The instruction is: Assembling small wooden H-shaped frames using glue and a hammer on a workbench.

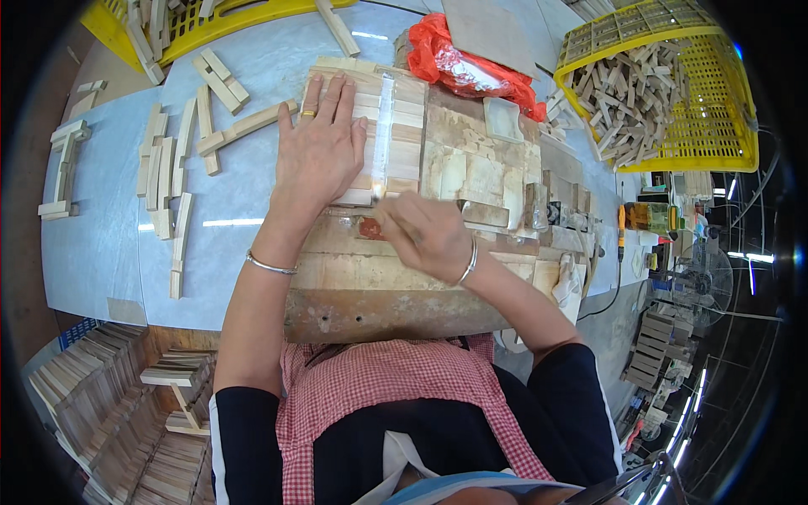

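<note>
My left hand (pixel 324 143) lies flat, fingers stretched, on a row of pale wooden strips (pixel 408 114) set side by side. A shiny whitish band (pixel 384 126), looking wet like glue, runs across the strips to the right of that hand. My right hand (pixel 425 236) is closed at the band's near end. Motion blurs it, and a small light tip shows at its fingers; what it holds is mostly hidden. Under the strips is a worn wooden work board (pixel 362 265), with a reddish patch (pixel 371 228) beside my right hand.
Wooden sticks and joined pieces (pixel 164 160) lie on the pale blue table (pixel 93 261). A yellow crate (pixel 707 126) of small wood pieces stands at far right, another yellow crate (pixel 240 18) at far left. Red plastic (pixel 467 67) sits behind the board. Stacked strips (pixel 93 387) fill the lower left.
</note>
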### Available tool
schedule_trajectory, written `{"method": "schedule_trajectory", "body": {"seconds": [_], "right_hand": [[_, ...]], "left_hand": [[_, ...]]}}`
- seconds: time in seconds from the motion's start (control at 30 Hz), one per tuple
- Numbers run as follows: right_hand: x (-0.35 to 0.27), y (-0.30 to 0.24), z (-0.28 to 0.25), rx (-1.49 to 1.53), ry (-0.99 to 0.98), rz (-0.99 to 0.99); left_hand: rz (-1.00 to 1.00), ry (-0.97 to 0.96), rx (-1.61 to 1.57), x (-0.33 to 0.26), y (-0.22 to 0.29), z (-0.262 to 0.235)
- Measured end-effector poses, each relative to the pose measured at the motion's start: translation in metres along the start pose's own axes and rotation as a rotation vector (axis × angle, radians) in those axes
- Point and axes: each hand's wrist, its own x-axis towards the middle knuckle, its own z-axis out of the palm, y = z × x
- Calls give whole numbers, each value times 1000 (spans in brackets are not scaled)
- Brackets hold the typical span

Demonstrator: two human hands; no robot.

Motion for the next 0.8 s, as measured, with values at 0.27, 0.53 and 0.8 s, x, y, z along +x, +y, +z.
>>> {"method": "schedule_trajectory", "body": {"seconds": [0.27,0.53,0.8], "right_hand": [[66,41,-14,193,-84,585],[71,61,15,-172,239,-67],[41,24,-10,198,-3,368]], "left_hand": [[2,2,3,-2,-1,-3],[6,-3,-13,-3,-2,-1],[27,72,-53,-1,-2,-3]]}}
